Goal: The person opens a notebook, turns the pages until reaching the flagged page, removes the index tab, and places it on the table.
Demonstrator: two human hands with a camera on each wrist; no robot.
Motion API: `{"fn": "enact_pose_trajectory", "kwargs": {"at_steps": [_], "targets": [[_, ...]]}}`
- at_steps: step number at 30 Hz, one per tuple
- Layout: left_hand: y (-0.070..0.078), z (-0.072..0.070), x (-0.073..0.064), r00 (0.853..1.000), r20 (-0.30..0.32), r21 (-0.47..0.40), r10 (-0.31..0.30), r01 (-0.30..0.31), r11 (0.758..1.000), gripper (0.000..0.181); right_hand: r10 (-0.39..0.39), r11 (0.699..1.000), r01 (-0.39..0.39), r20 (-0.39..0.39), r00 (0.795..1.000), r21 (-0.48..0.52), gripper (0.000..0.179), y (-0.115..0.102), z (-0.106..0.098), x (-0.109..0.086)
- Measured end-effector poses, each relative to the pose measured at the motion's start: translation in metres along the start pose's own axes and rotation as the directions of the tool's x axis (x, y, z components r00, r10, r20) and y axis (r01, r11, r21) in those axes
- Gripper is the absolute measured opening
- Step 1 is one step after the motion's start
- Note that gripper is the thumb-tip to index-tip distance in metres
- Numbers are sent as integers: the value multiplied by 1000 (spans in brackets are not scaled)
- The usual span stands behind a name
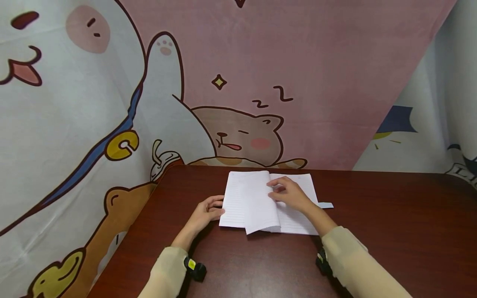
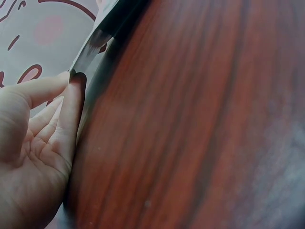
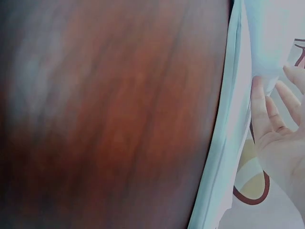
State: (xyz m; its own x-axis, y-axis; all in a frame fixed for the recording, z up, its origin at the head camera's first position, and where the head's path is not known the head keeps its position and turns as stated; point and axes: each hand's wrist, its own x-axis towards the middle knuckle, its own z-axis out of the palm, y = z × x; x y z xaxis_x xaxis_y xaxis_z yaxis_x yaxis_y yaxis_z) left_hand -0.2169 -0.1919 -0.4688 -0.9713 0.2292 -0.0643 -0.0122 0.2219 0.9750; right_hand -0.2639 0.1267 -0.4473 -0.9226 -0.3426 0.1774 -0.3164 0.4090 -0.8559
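An open notebook [image 1: 231, 198] with lined white pages lies on the dark red-brown table. One leaf [image 1: 258, 203] is lifted and curves over toward the left page, its lower corner reaching past the bottom edge. My left hand [image 1: 205, 213] pinches the notebook's left edge between thumb and fingers, as the left wrist view shows at the hand [image 2: 35, 143]. Over the right page, my right hand [image 1: 290, 193] touches the turning leaf with extended fingertips. In the right wrist view, that hand's [image 3: 281, 124] fingers are spread apart beside the white paper [image 3: 271, 38].
A pale strip [image 1: 326, 205] sticks out from under the notebook's right side. The table [image 1: 402, 231] extends to the right and toward me. Behind it hangs a cartoon-printed cloth [image 1: 316, 82]. Each wrist carries a small black camera [image 1: 195, 269].
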Motion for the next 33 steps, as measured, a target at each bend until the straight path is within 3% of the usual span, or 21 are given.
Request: {"fn": "enact_pose_trajectory", "kwargs": {"at_steps": [7,17,26,33], "targets": [[1,2,1,999,-19,-13,-29,29,999,48,-34,998,35,14,999,-45,32,-1,5,1],[1,0,1,999,-14,-6,-29,28,1000,49,-9,998,3,85,996,61,33,-6,10,1],[0,2,0,999,-34,-23,-27,26,999,49,-13,999,7,124,992,50,31,-3,12,2],[0,1,0,1000,-10,1,-11,11,1000,53,-23,998,14,143,989,65,29,-4,11,1]]}}
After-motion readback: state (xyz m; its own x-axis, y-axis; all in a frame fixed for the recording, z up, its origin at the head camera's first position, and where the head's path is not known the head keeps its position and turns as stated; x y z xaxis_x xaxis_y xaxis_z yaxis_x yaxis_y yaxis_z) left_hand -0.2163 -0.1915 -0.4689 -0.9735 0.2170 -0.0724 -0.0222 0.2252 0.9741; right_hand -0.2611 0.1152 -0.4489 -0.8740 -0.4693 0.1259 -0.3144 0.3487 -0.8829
